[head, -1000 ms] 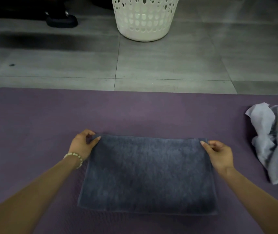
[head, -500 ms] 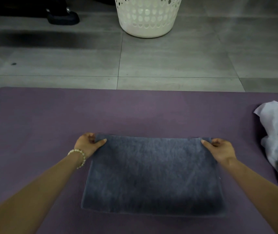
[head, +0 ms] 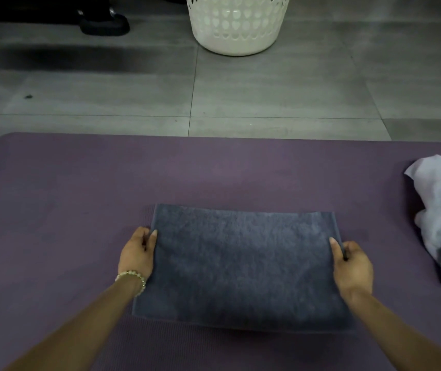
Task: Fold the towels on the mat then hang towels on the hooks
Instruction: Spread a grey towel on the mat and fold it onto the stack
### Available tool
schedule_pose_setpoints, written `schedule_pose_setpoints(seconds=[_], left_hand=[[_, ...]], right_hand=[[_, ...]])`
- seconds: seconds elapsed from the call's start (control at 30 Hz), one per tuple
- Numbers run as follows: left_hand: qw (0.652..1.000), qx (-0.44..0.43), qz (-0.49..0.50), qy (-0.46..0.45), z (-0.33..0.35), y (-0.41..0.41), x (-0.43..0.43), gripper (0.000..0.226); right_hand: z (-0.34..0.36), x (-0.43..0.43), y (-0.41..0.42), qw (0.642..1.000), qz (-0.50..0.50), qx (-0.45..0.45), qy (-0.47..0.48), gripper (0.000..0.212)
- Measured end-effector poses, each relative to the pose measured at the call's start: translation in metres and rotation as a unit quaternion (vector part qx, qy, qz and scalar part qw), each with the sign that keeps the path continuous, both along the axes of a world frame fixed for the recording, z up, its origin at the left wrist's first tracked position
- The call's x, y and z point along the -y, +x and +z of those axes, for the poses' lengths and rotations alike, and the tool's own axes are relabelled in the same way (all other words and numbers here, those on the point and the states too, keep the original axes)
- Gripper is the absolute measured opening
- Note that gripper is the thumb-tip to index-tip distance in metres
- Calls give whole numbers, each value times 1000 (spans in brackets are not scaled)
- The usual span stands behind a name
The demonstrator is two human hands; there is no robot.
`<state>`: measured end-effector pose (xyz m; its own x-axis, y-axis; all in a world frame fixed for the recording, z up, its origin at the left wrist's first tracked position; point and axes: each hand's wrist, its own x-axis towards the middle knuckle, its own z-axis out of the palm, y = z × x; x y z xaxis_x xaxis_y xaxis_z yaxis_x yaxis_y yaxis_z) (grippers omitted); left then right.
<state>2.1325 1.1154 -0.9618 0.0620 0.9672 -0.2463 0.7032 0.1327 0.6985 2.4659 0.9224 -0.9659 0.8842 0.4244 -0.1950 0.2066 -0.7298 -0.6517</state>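
**Folding record: grey towel, both side edges held**

Item: dark grey towel (head: 240, 263), already folded to a flat rectangle. It lies on the purple mat (head: 80, 196), central and towards the near edge.

Left hand (head: 136, 257), beaded bracelet (head: 131, 275) at the wrist: thumb on top of the towel's left edge with the fingers curled at it, pinching the cloth.

Right hand (head: 352, 266): the same pinch on the right edge, thumb on top.

Other stock: crumpled pale towels (head: 439, 223) at the mat's right edge, not yet folded. White basket (head: 236, 25) on the tiled floor (head: 267, 97) beyond the far edge. No hooks in view.

Risks, as judged:
- A pinch that catches only the top layer would let the lower layers lag, and the next fold would come out skewed.
- Uneven lifting by the two hands would drag the rectangle across the mat and open the near edge.
- Swinging the cloth right could snag the crumpled pile.

Change from half a second ago: both hands were at the towel's far corners and now sit lower along the side edges, about midway. The towel itself is flat as before.
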Motion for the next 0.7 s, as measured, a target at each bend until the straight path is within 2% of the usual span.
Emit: schedule_pose_setpoints(seconds=[0.17,0.23,0.33,0.4,0.47,0.53,0.6,0.7], left_hand=[[999,-26,27,1,-6,-3,6,19],[998,-47,49,-10,-3,-3,8,28],[990,-130,-2,-52,5,-3,8,43],[983,-161,-31,-86,9,-3,8,49],[981,-135,-21,-139,13,0,7,54],[978,-67,0,-199,18,3,3,49],[970,-7,-1,-241,23,0,-3,39],[958,49,-70,-274,38,-5,-10,43]], right_hand=[[0,2,-3,999,3,21,-25,35],[3,-2,-6,995,25,98,-20,38],[2,-10,-18,959,193,207,-21,59],[-3,-18,-33,925,313,210,-43,61],[-9,-25,-51,891,399,202,-75,61],[-18,-29,-62,862,454,193,-117,65],[-29,-28,-64,846,471,193,-158,66],[-32,-29,-63,842,462,204,-190,63]])
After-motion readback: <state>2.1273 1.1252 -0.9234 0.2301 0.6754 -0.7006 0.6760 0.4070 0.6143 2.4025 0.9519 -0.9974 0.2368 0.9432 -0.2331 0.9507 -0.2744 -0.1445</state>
